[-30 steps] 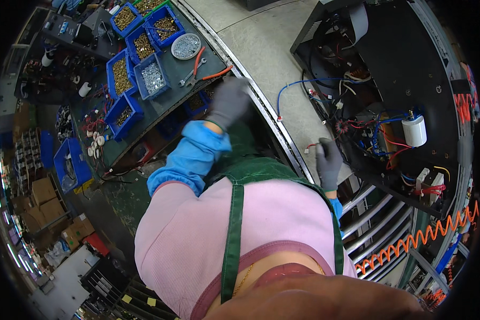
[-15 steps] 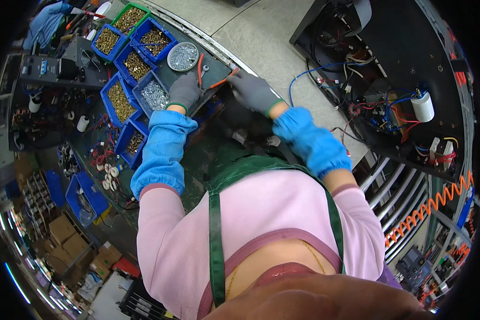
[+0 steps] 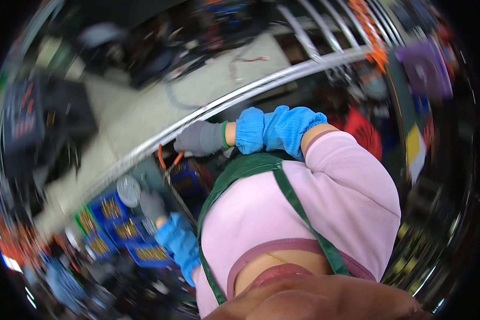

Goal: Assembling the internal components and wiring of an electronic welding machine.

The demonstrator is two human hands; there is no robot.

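Observation:
My right hand (image 3: 201,138), in a grey glove with a green cuff, is closed at the end of one orange handle of a pair of pliers (image 3: 168,164). The pliers' two handles are spread apart; their jaws are too blurred to make out. Lower and to the left, my left hand (image 3: 153,205), also gloved in grey, is beside a round dish of small silvery parts (image 3: 128,191) and over the edge of the blue bins (image 3: 146,256). Blur hides its fingers, so whether it holds anything does not show. Blue sleeve covers are on both forearms.
Several bins of brass-coloured screws, one with a green rim (image 3: 84,220), stand left of my left hand. A metal rail (image 3: 224,106) runs along the bench edge. Dark equipment housings (image 3: 48,128) and wiring lie beyond it. A purple board (image 3: 424,69) is at the upper right.
The whole view has turned sharply, and the surroundings are smeared. My left hand has shifted away from the pliers toward the dish and bins. My right hand stays at the orange handle.

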